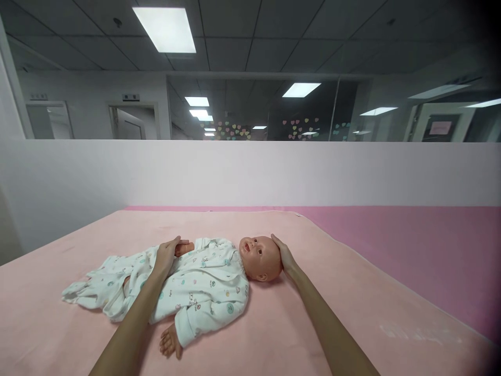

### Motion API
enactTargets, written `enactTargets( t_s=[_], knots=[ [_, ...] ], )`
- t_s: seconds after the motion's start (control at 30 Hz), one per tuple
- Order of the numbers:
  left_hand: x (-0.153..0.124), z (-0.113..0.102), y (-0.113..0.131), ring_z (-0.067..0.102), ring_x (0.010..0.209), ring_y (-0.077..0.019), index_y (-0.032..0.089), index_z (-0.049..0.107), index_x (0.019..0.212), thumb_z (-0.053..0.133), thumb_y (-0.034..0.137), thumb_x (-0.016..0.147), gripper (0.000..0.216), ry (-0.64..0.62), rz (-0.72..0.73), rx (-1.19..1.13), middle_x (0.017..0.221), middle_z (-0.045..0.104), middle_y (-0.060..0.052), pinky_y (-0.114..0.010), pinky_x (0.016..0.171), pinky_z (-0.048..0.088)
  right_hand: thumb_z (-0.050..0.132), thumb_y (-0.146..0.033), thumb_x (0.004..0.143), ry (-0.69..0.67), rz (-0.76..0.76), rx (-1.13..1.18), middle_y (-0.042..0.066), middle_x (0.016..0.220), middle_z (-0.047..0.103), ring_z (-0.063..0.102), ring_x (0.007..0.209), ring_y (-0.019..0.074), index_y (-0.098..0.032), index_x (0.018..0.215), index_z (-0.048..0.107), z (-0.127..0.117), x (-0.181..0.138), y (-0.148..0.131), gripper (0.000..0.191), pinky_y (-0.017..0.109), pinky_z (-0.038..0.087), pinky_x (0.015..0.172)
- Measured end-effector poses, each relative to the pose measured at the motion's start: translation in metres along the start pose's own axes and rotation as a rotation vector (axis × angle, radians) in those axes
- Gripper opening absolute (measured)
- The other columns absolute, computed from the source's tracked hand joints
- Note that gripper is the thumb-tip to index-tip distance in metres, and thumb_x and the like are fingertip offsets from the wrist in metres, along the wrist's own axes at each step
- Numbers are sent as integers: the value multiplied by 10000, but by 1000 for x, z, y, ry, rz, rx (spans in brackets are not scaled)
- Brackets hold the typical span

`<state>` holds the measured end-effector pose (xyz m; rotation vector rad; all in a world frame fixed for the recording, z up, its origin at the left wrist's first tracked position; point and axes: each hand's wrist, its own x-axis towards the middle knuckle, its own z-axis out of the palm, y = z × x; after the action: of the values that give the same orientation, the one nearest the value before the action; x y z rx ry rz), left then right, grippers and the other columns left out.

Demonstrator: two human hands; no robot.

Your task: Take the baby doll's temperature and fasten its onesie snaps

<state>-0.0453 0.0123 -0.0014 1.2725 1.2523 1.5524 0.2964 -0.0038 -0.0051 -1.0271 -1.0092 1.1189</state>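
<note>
A baby doll (260, 256) lies on its back, head to the right, in a white printed suit (207, 282) with long sleeves and legs. My left hand (169, 253) rests across the suit near the waist, its fingers stretched out by the doll's far hand (185, 249). Part of that far hand is covered by mine. My right hand (284, 254) lies against the crown of the doll's head, fingers extended along it and not closed. The doll's near hand (170, 342) sticks out of its sleeve onto the pink sheet (250, 350).
The sheet lies over a darker pink surface (410, 245), which shows on the right and along the back. Behind it runs a low white wall (250, 172) with glass above. Beyond the glass are doorways, heart-shaped stickers and ceiling lights.
</note>
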Motion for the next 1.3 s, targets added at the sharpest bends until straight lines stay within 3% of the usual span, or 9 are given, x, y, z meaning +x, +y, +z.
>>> enactTargets(
  t_s=[0.2, 0.33, 0.5, 0.63, 0.8, 1.0, 1.1, 1.2, 1.3],
  knots=[
    [3, -1, -5, 604, 879, -268, 103, 695, 717, 543, 474, 654, 405, -2, 15, 16, 852, 686, -127, -319, 782, 453, 534, -487, 697, 110, -42, 41, 43, 998, 649, 529, 1057, 217, -194, 824, 630, 0, 4, 1, 334, 329, 393, 937],
    [3, -1, -5, 604, 875, -271, 102, 695, 719, 552, 483, 644, 414, -6, 23, 8, 853, 686, -128, -323, 775, 456, 547, -493, 690, 4, -64, 21, 40, 968, 659, 533, 1047, 233, -184, 845, 638, 5, 0, -2, 358, 343, 402, 930],
    [3, -1, -5, 602, 866, -261, 96, 692, 731, 538, 480, 654, 420, -7, 15, 3, 857, 685, -131, -319, 779, 447, 550, -494, 691, 94, -83, 22, 33, 1032, 637, 518, 1072, 225, -197, 840, 645, 3, 0, -1, 346, 324, 382, 955],
    [6, -2, -10, 600, 857, -252, 93, 687, 764, 500, 504, 678, 460, -24, 25, 42, 883, 679, -136, -307, 751, 446, 528, -537, 692, -19, -57, 14, 48, 939, 668, 577, 973, 234, -171, 859, 638, 4, -2, -1, 417, 337, 437, 888],
    [6, -2, -13, 558, 961, -241, 170, 666, 888, 462, 474, 722, 403, -126, 156, 334, 981, 655, -80, -316, 831, 404, 504, -552, 704, -88, -13, 4, 77, 846, 683, 610, 882, 247, -153, 785, 642, 14, -15, -12, 429, 356, 456, 850],
    [-7, 4, -2, 466, 1067, -280, 261, 605, 1029, 392, 450, 793, 369, -152, 306, 852, 1137, 563, -64, -484, 943, 250, 536, -516, 683, 51, -92, -83, 65, 810, 682, 599, 873, 241, -163, 702, 633, 15, -11, -14, 366, 344, 438, 851],
    [-15, 9, 7, 321, 1204, -302, 270, 597, 1041, 418, 453, 796, 354, -152, 384, 942, 1230, 497, -69, -554, 984, 90, 544, -502, 671, 281, -253, -226, 72, 888, 670, 570, 938, 248, -164, 788, 639, 7, -7, -13, 370, 368, 405, 883],
    [-26, 17, 17, 221, 1267, -278, 302, 586, 1066, 472, 502, 766, 379, -297, 478, 828, 1311, 422, -21, -488, 1020, 103, 496, -466, 720, 538, -578, -441, 75, 1032, 625, 515, 1041, 249, -191, 897, 630, 5, -14, -16, 354, 400, 342, 947],
    [-38, 28, 26, 389, 1165, -251, 265, 630, 1004, 528, 493, 734, 368, -445, 569, 678, 1169, 557, -30, -370, 985, 254, 503, -386, 740, 471, -912, -604, 68, 1090, 596, 488, 1084, 237, -218, 901, 633, 23, -32, -13, 266, 396, 318, 979]
  ],
)
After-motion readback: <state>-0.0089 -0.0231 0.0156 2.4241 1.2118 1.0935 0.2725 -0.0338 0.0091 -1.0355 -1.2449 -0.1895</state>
